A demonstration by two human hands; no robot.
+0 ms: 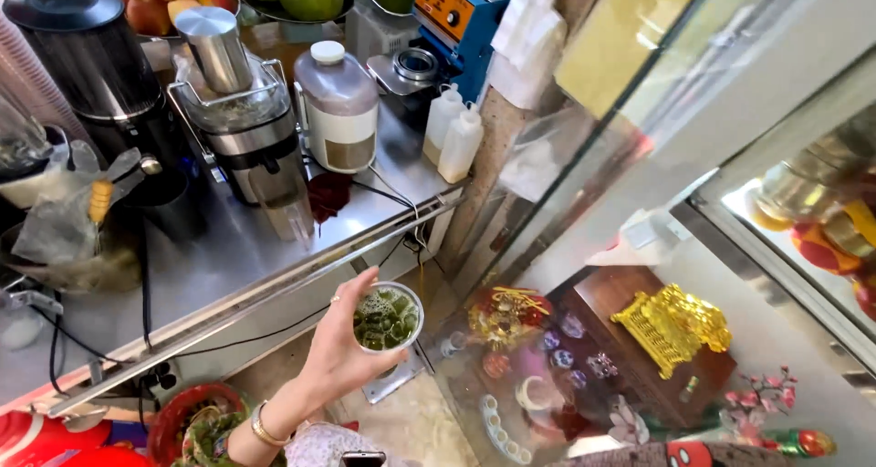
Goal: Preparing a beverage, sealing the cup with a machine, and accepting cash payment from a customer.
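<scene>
One hand (342,353), the left, wrapped around one clear cup (388,318) of green pieces, beyond counter (228,266) edge; two squeeze bottles (453,134), one juicer (239,111).

A clear plastic cup (387,318) of green leafy liquid, upright and uncovered; held below the steel counter's edge.
</scene>
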